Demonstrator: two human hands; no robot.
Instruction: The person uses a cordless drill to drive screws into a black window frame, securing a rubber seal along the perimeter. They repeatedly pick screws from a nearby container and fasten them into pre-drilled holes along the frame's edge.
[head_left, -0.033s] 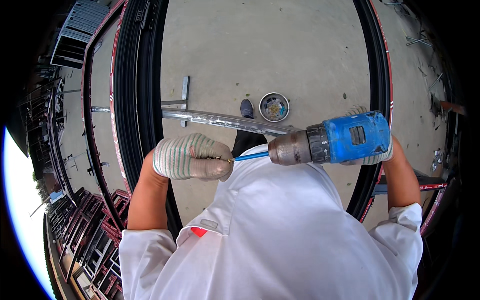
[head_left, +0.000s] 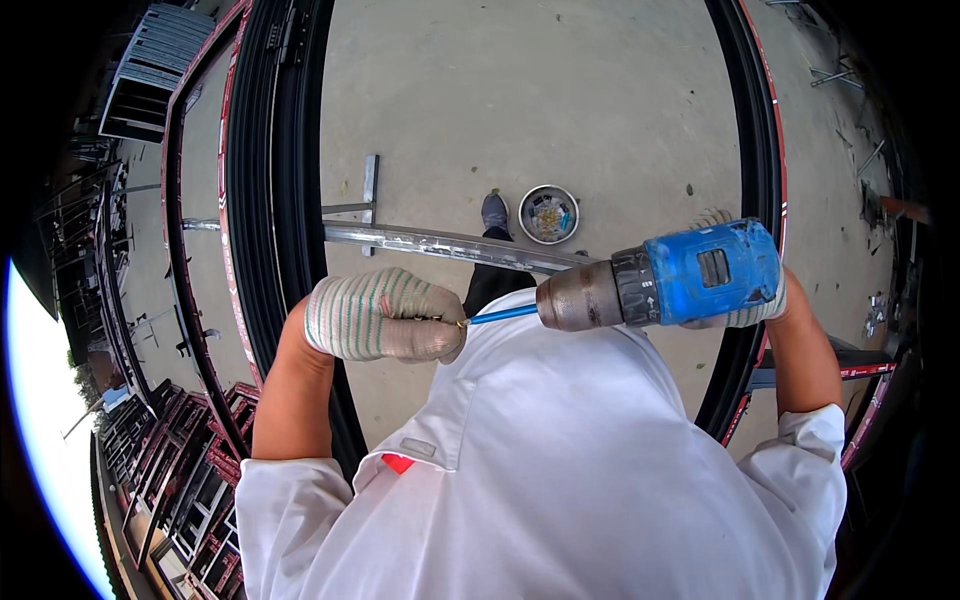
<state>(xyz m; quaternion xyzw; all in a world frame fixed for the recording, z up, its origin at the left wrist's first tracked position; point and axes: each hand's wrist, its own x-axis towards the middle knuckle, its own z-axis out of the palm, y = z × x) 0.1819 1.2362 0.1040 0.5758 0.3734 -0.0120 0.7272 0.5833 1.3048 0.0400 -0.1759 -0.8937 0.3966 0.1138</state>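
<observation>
My left hand (head_left: 385, 318) wears a pale knitted glove with green stripes. Its fingers are closed in a pinch around small yellowish screws (head_left: 462, 322), one of which meets the tip of the long blue driver bit (head_left: 505, 314). That bit sits in the worn chuck of a blue power drill (head_left: 700, 275), pointing left toward the pinch. Behind the drill body, my gloved right hand (head_left: 755, 312) grips it; most of its fingers are hidden by the tool. Both hands are in front of my white shirt.
A round metal bowl (head_left: 548, 214) with small hardware stands on the floor by my shoe (head_left: 495, 212). A silver metal bar (head_left: 450, 245) spans between black frame profiles on the left (head_left: 275, 150) and right (head_left: 755, 130). Stacked frames (head_left: 195, 490) lie at lower left.
</observation>
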